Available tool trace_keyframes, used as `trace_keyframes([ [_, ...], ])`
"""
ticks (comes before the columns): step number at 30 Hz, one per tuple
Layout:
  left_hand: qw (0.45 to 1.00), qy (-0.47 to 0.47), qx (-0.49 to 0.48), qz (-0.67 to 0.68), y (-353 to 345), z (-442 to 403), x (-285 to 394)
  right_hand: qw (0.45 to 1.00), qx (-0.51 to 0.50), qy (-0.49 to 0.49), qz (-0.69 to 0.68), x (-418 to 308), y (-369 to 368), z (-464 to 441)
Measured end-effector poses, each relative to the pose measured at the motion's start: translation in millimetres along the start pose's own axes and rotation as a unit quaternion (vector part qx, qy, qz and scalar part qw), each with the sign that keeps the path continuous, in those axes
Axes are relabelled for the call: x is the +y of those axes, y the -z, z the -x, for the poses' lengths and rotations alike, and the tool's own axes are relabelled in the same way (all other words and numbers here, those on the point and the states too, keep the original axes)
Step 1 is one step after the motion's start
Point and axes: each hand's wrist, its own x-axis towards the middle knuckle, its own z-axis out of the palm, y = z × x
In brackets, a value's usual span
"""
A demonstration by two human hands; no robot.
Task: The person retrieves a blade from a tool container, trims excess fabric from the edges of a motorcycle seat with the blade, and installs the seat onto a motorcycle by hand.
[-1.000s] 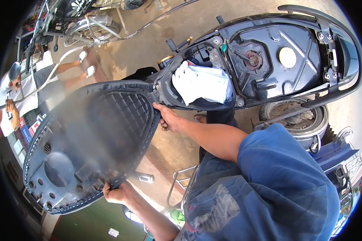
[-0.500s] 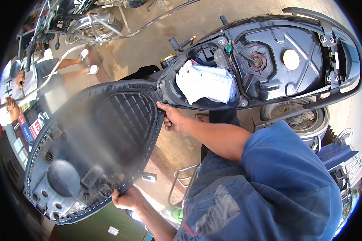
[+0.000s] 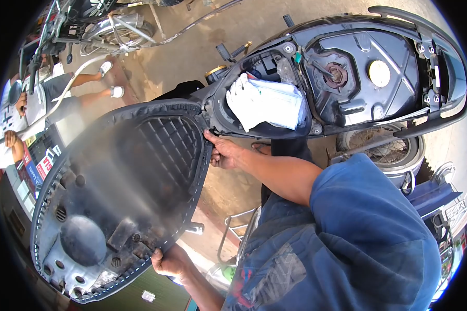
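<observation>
A black motorcycle seat (image 3: 140,160) is tipped up with its underside facing me. Its narrow front end meets the opened body of a motorcycle (image 3: 360,78). My right hand (image 3: 224,151) is closed on the seat's edge near that front end, thumb on top. Farther along the same edge, my left hand (image 3: 169,263) pinches the rim; its fingers underneath are partly hidden. In the compartment beyond my right hand lies a bundle of white gloves and papers (image 3: 270,103). The round cream cap (image 3: 378,73) sits on the motorcycle's black inner cover.
Another motorcycle (image 3: 114,33) stands at the upper left. A person (image 3: 67,88) in white shoes is on the left, with hands visible near a mirror. A wheel (image 3: 381,147) shows below the motorcycle, and a metal frame (image 3: 236,225) stands near my body.
The seat's wide end has moved slightly down in the view. My left hand has shifted a little right and down with the rim; my right hand stays almost where it was.
</observation>
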Motion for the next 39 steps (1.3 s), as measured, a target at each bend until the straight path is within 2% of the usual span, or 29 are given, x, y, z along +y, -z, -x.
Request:
trace_keyframes([
  [12,0.999,0.009,-0.001,-0.032,9,15,-2,0.999,-0.015,0.019,0.029,1,2,-8],
  [15,0.999,0.028,-0.019,-0.013,19,9,4,0.998,-0.059,0.017,0.027,1,8,-8],
  [29,0.996,0.057,-0.035,-0.052,0,-7,20,0.999,0.0,0.007,0.038,-2,5,-2],
  [36,0.996,0.06,-0.044,-0.045,-7,17,16,1.0,-0.025,-0.007,0.017,-7,-2,8],
  [39,0.996,0.041,-0.033,-0.078,-15,29,8,0.999,0.006,0.0,0.042,-8,-12,11],
])
